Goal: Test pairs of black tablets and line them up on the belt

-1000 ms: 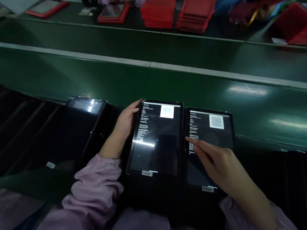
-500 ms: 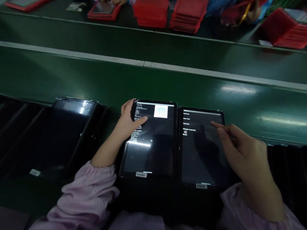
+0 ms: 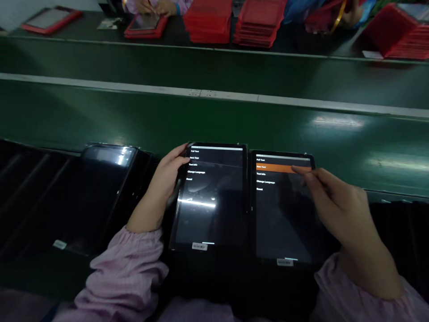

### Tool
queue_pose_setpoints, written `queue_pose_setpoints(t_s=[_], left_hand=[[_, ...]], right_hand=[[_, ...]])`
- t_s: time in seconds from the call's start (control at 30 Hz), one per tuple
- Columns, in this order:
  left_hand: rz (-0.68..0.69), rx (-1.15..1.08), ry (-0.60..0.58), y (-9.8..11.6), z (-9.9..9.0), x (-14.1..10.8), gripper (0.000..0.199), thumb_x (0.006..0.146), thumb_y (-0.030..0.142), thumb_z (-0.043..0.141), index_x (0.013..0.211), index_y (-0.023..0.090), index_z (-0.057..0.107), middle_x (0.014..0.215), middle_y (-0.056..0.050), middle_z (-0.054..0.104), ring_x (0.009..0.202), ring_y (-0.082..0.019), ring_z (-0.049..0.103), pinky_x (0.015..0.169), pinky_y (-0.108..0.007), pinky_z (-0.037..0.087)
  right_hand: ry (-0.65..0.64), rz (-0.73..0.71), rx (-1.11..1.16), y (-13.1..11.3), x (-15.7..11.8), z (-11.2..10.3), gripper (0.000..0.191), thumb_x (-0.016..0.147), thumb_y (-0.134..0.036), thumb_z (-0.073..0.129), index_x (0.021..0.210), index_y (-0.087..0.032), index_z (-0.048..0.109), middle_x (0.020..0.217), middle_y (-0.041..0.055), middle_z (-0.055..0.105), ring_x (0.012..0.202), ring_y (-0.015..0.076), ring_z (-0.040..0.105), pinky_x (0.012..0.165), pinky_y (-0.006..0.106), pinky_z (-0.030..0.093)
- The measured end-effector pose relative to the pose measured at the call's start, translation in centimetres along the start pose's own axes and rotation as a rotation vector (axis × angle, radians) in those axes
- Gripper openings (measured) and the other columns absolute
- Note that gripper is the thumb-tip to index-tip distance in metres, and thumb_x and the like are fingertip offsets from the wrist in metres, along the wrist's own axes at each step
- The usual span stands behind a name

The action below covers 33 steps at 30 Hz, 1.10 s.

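Two black tablets lie side by side with their screens lit. The left tablet (image 3: 211,201) shows a white text menu on a dark background. My left hand (image 3: 163,181) grips its upper left edge, thumb at the screen's border and the other fingers partly hidden. On the right tablet (image 3: 281,214), the same menu has its "Item Test" row highlighted orange. My right hand (image 3: 338,201) points at that row with the index finger on the glass, its other fingers curled and holding nothing. Each tablet has a small white label at its lower edge.
More dark tablets (image 3: 97,192) stand in an overlapping row at the left, and dark slabs (image 3: 402,228) line the right. Beyond the green surface (image 3: 214,120) runs a pale strip. Red sleeves (image 3: 208,22) are stacked on the far bench, where other people's hands (image 3: 166,7) work.
The left tablet's screen has switched from a page with a QR code to the menu. My left thumb has drawn back to the edge. An orange highlight has appeared under my right fingertip.
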<state>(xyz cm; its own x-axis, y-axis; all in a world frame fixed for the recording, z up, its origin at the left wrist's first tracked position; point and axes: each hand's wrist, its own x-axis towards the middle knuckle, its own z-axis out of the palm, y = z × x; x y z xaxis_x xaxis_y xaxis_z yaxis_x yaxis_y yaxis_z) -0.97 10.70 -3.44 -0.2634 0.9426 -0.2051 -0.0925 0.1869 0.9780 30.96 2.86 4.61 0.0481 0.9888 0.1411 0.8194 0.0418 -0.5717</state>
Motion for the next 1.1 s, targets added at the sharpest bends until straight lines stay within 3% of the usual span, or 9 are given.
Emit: queue_pose_setpoints(t_s=[0.13,0.27,0.53,0.7,0.8,0.9,1.0,1.1], left_hand=[[-0.014,0.04,0.019,0.2,0.3,-0.1,0.045,0.064,0.031,0.08,0.108,0.022,0.081,0.112,-0.008,0.081,0.12,-0.036,0.071,0.107,-0.05,0.056],[-0.033,0.068,0.055,0.2,0.4,0.0,0.039,0.064,0.032,0.081,0.102,0.025,0.081,0.107,-0.005,0.081,0.117,-0.035,0.072,0.109,-0.051,0.055],[0.006,-0.014,0.033,0.0,0.0,-0.1,0.029,0.067,0.029,0.078,0.095,0.024,0.081,0.111,-0.006,0.081,0.133,-0.036,0.064,0.119,-0.053,0.049],[0.0,-0.022,0.037,-0.1,0.0,-0.1,0.031,0.062,0.028,0.078,0.093,0.024,0.08,0.109,-0.007,0.081,0.131,-0.037,0.065,0.118,-0.052,0.049],[0.0,-0.017,0.037,0.0,0.0,-0.2,0.033,0.061,0.027,0.077,0.094,0.024,0.081,0.107,-0.007,0.082,0.128,-0.037,0.067,0.116,-0.052,0.051],[-0.003,-0.004,0.005,0.3,-0.4,-0.2,0.038,0.057,0.026,0.077,0.094,0.025,0.082,0.109,-0.005,0.082,0.126,-0.037,0.067,0.117,-0.052,0.049],[-0.039,-0.002,-0.099,0.8,-0.8,-0.1,0.047,0.053,0.023,0.077,0.1,0.024,0.082,0.116,-0.006,0.081,0.13,-0.037,0.065,0.12,-0.052,0.045],[-0.077,0.012,-0.169,0.9,-1.0,0.1,0.058,0.051,0.02,0.077,0.109,0.023,0.08,0.124,-0.007,0.079,0.133,-0.038,0.063,0.12,-0.053,0.046]], right_hand=[[-0.002,0.034,0.026,-0.5,-0.4,-0.6,0.049,0.106,-0.058,0.048,0.076,-0.024,0.066,0.069,0.0027,0.074,0.033,0.0074,0.03,0.036,0.03,0.021],[-0.019,0.029,0.041,-0.8,-0.8,-1.1,0.042,0.105,-0.051,0.052,0.076,-0.024,0.065,0.089,0.0054,0.084,0.033,0.0068,0.034,0.036,0.029,0.027],[-0.191,-0.037,0.039,-1.1,-1.7,-1.3,0.04,0.106,-0.045,0.05,0.099,-0.021,0.081,0.08,0.0046,0.082,0.049,0.0152,0.066,0.045,0.025,0.047],[-0.222,-0.042,0.04,-1.1,-1.8,-1.0,0.04,0.108,-0.041,0.049,0.107,-0.02,0.083,0.087,0.0062,0.085,0.049,0.0151,0.067,0.046,0.024,0.051],[-0.241,-0.044,0.026,-0.9,-1.7,-0.9,0.038,0.108,-0.04,0.049,0.106,-0.022,0.083,0.096,0.0061,0.086,0.047,0.014,0.066,0.042,0.024,0.047],[-0.253,-0.053,0.014,-0.7,-1.6,-0.7,0.037,0.107,-0.04,0.05,0.101,-0.022,0.082,0.106,0.0065,0.086,0.054,0.0162,0.072,0.046,0.025,0.052],[-0.207,-0.075,0.022,-0.9,-1.6,-0.7,0.041,0.108,-0.045,0.049,0.094,-0.022,0.08,0.085,0.0055,0.085,0.044,0.0149,0.065,0.043,0.026,0.048],[-0.158,-0.102,0.044,-1.2,-1.6,-0.8,0.045,0.108,-0.049,0.049,0.092,-0.022,0.08,0.057,0.0005,0.071,0.037,0.0136,0.054,0.038,0.025,0.041]])
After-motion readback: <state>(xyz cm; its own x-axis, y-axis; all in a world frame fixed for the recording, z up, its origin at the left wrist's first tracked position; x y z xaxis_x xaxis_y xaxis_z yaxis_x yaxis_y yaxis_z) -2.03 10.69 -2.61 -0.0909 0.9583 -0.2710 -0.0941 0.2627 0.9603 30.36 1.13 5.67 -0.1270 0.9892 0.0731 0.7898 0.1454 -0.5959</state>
